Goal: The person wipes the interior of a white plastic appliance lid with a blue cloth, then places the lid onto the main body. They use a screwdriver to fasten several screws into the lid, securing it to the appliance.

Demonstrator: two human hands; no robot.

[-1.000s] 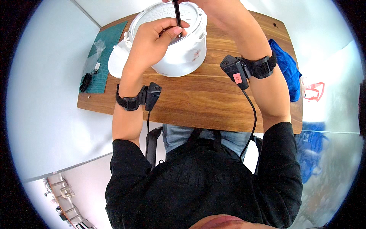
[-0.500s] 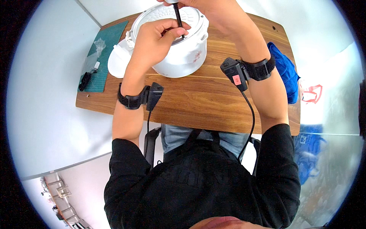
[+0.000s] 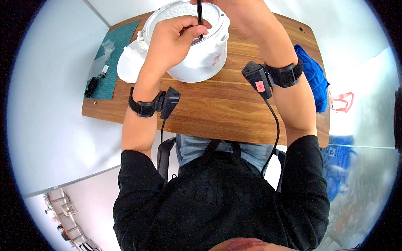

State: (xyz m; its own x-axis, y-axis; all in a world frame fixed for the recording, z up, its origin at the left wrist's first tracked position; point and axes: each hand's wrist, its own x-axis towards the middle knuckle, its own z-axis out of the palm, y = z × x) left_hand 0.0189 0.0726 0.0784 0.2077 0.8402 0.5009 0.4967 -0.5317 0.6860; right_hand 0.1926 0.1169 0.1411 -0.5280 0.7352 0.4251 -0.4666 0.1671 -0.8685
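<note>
A white rice cooker (image 3: pixel 199 69) with a round, patterned top stands at the far side of the table. My left hand (image 3: pixel 171 44) is closed in a pinch around the lower shaft of a black screwdriver (image 3: pixel 200 16), whose tip meets the cooker's near upper rim. Higher up, my right hand (image 3: pixel 236 16) has its fingers closed at the screwdriver's upper end; the top edge of the picture cuts off the handle and most of these fingers. Beside the cooker on the left lies a white rounded cover piece (image 3: pixel 129 69).
A green cutting mat (image 3: pixel 121 42) covers the table's left end, with a clear plastic bag (image 3: pixel 108 50) and a black coiled cord (image 3: pixel 91 88) on it. Blue cloth (image 3: pixel 312 79) lies at the right edge. Cables hang from both wrist-worn devices.
The screwdriver stands more upright, and its white handle has gone out of the picture at the top. My right hand has shifted slightly upward; my left still pinches the shaft.
</note>
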